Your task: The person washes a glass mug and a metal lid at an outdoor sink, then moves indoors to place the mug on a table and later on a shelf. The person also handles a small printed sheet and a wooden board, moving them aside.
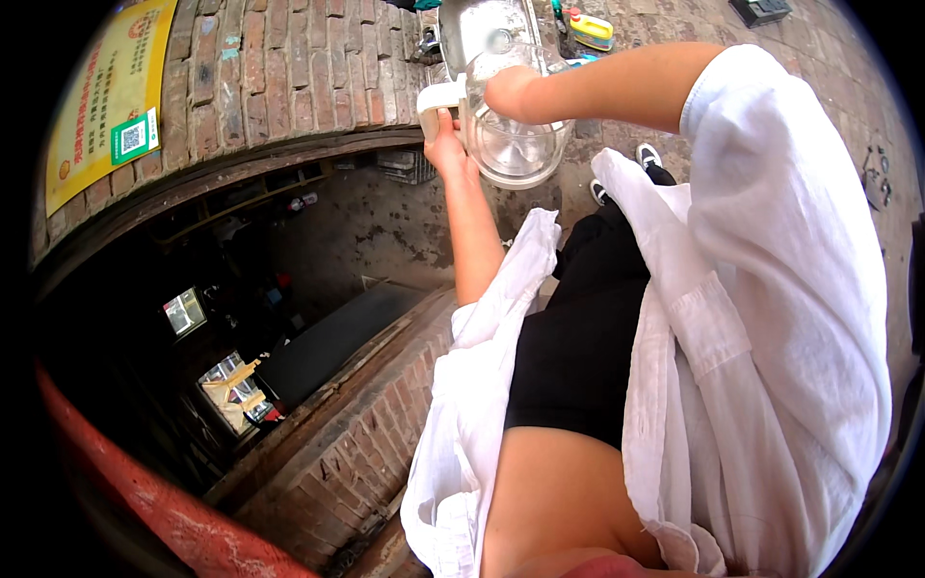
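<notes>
A clear jug (520,154) with a white handle (440,96) is held up tilted in front of me, at the top middle of the view. My left hand (445,146) is closed around the handle from below. At the jug's upper part is my right hand (511,94), reaching in from the right with its wrist bent. Its fingers are hidden, and whether they grip anything cannot be made out. Just beyond the jug lies a metal sink basin (477,17), partly covered by it.
A yellow bottle (592,33) with a red cap stands right of the basin. Left is a brick wall (289,67) with a yellow poster (116,96), above a dark opening with a black surface (337,332). A black box (759,11) sits on the paving at the far right.
</notes>
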Available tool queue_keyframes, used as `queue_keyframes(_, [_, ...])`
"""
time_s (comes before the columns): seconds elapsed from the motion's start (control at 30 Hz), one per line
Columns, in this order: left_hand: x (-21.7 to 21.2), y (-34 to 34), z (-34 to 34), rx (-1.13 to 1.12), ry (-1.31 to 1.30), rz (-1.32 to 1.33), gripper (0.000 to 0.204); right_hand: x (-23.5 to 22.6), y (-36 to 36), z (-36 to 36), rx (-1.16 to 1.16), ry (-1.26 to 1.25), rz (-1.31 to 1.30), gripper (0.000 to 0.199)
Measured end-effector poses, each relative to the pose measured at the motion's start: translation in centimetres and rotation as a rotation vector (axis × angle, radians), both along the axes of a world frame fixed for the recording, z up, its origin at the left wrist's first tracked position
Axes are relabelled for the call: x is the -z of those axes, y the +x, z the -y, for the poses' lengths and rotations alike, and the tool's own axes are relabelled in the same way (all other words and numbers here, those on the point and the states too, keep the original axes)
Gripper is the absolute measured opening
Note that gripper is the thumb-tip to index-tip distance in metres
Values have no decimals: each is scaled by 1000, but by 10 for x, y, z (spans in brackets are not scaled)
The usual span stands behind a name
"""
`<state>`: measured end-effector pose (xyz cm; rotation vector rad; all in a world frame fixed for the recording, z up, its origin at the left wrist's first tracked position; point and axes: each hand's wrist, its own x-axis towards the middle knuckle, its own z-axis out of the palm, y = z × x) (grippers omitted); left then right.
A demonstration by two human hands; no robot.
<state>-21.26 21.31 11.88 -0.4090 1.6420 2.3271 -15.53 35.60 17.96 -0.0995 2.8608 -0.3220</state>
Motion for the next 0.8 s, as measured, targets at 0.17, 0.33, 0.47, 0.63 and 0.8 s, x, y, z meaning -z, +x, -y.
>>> queue_keyframes(0.17, [-4,5,1,-86,-100,-88,13,-4,7,-15,28,1,27,17])
queue_keyframes(0.33, [-9,6,-1,-40,-19,-61,14,-11,15,-15,-51,-94,-189,15])
queue_keyframes(0.47, [-8,11,-2,-56,-3,-29,14,-6,13,-13,-78,-49,-198,15])
queue_keyframes(0.63, [-12,21,-8,-109,49,-52,11,-2,9,-9,13,-35,-141,15])
queue_keyframes(0.8, [-20,34,-10,-188,45,-70,11,-7,15,-6,142,5,-19,20])
